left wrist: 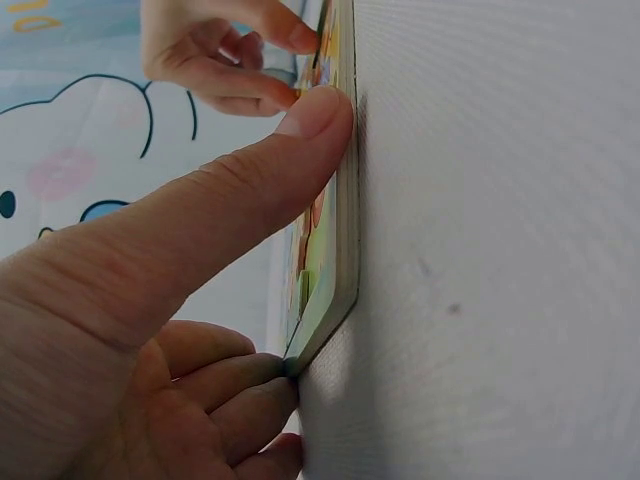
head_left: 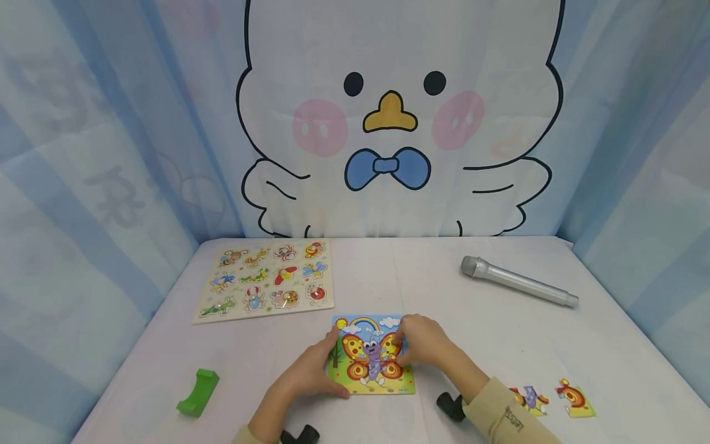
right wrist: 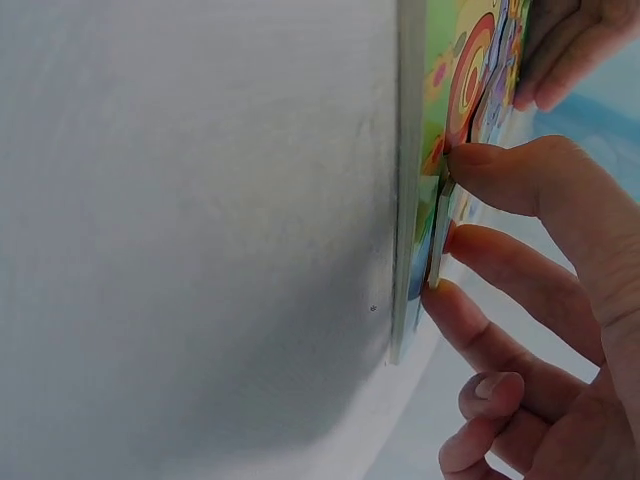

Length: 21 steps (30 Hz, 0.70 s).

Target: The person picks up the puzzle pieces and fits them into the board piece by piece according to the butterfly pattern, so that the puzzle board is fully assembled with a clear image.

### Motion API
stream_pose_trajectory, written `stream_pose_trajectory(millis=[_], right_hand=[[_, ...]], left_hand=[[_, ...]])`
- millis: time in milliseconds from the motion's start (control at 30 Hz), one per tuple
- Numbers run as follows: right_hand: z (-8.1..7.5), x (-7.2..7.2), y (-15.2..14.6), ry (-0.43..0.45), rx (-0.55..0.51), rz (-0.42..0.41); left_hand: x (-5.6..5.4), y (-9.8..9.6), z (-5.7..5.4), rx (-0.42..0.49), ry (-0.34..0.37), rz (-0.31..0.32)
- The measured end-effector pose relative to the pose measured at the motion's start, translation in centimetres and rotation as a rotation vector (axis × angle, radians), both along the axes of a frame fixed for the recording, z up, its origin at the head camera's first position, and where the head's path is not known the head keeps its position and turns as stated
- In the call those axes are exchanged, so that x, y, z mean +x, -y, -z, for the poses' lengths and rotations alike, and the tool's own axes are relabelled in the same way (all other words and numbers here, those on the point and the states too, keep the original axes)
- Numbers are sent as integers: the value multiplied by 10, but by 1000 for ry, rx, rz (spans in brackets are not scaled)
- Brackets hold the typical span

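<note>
I've got the puzzle (head_left: 374, 359) on the desk (head_left: 399, 280), 6 o'clock. Left hand (head_left: 312, 370) grip clamped round its 8 o'clock corner; right hand (head_left: 426, 341) grip pinching a piece (right wrist: 440, 238), puzzle's 2 o'clock.

Soft, even light brightens the head view, with faint shadows on the surface (head_left: 427, 274). Both wrist views look dimmer; in the right one, a soft-edged shadow spreads beside the puzzle (right wrist: 427, 190).

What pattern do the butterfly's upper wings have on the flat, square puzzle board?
The upper wings are yellow with red dots, clearest in the head view.
</note>
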State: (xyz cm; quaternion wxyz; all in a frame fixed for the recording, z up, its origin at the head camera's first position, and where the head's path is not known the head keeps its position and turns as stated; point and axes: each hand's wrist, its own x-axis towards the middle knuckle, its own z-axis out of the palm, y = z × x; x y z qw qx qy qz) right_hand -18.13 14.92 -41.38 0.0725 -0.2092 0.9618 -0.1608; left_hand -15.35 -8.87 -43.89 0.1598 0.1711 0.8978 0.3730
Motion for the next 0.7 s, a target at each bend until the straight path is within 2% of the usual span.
stream_pose_trajectory(millis=[167, 500, 700], right_hand=[[-1, 1, 1, 13, 9, 7], [1, 4, -1, -28, -1, -46], [2, 5, -3, -2, -40, -20]], left_hand=[[1, 0, -1, -1, 1, -4], [1, 0, -1, 8, -1, -1], [1, -1, -1, 3, -7, 3]])
